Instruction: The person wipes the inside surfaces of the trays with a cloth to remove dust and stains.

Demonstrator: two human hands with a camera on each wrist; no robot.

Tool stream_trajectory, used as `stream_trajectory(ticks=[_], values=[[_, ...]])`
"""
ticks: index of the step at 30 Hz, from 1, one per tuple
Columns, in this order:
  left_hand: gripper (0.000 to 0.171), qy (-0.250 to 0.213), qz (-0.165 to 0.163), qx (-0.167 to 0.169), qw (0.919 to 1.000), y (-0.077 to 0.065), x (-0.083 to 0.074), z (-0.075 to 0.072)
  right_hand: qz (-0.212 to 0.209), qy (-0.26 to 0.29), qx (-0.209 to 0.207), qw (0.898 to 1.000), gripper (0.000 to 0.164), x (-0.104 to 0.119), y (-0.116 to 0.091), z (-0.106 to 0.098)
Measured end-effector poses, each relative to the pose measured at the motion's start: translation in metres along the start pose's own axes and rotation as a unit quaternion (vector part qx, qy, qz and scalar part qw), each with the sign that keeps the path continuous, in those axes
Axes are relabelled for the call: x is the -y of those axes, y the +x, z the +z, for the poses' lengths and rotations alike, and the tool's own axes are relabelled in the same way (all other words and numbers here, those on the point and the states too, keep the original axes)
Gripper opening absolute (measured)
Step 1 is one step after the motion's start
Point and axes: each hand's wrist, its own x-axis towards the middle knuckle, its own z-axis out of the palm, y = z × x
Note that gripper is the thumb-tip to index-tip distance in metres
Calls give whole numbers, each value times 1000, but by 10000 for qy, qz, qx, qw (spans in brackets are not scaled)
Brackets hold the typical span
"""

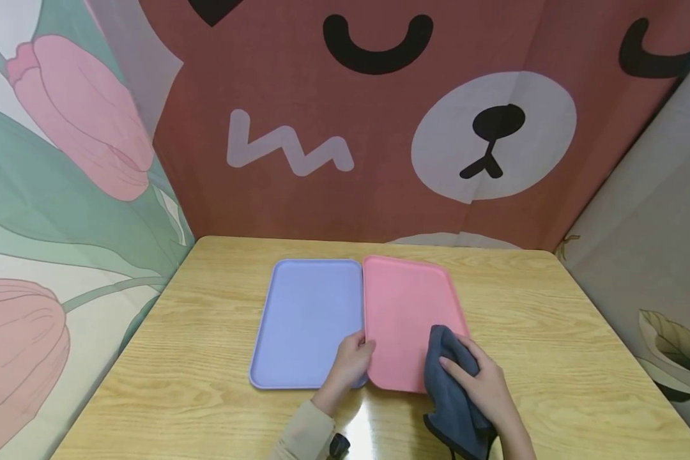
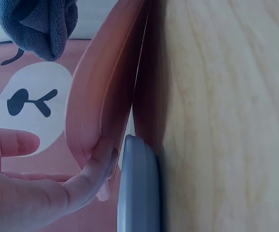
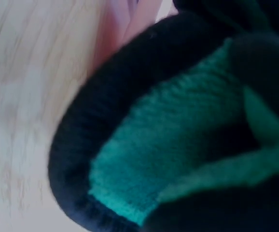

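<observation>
A pink tray (image 1: 408, 306) is held at its left edge by my left hand (image 1: 349, 363), with fingers under the rim. In the left wrist view the tray slants, with a gap between it and the wooden table; the fingertips (image 2: 101, 152) touch its lower corner. My right hand (image 1: 489, 386) grips a bunched grey-blue cloth (image 1: 445, 383) over the tray's near right corner, with the thumb on top and the cloth's lower end hanging past the tray. Up close, the right wrist view is filled by folds of the cloth (image 3: 163, 140), dark-edged with a green-looking inside.
A periwinkle-blue tray (image 1: 310, 319) lies flat on the wooden table (image 1: 195, 345), directly left of the pink one, its right edge beside my left hand. A bear-printed curtain (image 1: 299, 204) hangs behind the table, and patterned cloth hangs along both sides.
</observation>
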Motion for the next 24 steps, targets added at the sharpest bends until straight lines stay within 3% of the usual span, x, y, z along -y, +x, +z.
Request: stream_trajectory(ticks=[12, 18, 24], values=[[34, 28, -28, 188, 9998, 3, 0, 6, -81, 76, 33, 9999, 62, -2, 0, 2], [29, 537, 141, 74, 9984, 7, -1, 9, -123, 97, 5, 9999, 61, -3, 0, 3], [26, 693, -16, 47, 9976, 12, 0, 12, -161, 107, 34, 9998, 60, -2, 0, 3]])
